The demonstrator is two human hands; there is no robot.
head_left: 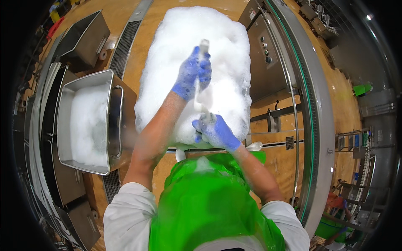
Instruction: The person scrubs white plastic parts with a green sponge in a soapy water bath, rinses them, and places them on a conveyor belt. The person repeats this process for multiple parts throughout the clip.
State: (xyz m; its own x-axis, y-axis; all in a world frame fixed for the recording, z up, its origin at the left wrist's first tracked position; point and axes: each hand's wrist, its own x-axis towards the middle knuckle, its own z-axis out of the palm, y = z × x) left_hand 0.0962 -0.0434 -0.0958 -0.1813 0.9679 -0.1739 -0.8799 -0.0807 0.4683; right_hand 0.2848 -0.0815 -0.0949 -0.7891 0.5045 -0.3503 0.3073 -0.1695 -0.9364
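Observation:
Both my hands wear blue gloves and work above a large tub-shaped mound of white foam (167, 54). My left hand (190, 75) is wrapped round a long, pale, foam-smeared rod-like part (197, 90), whose grey-white end (204, 43) sticks out past the fingers. Nearer to me, my right hand (220, 131) is closed round a greyish-white piece (207, 119) by the rod's curved lower end. Blur and suds hide whether that piece is part of the rod or a separate cloth or pad. Foam covers the vessel's rim and whatever lies in it.
Left of the foam stands a steel wheeled bin (109, 125) with suds inside, and another steel bin (86, 42) behind it. A steel cabinet with buttons (268, 52) and a curved conveyor frame (320, 138) flank the right. A floor drain grate (123, 46) runs along the left.

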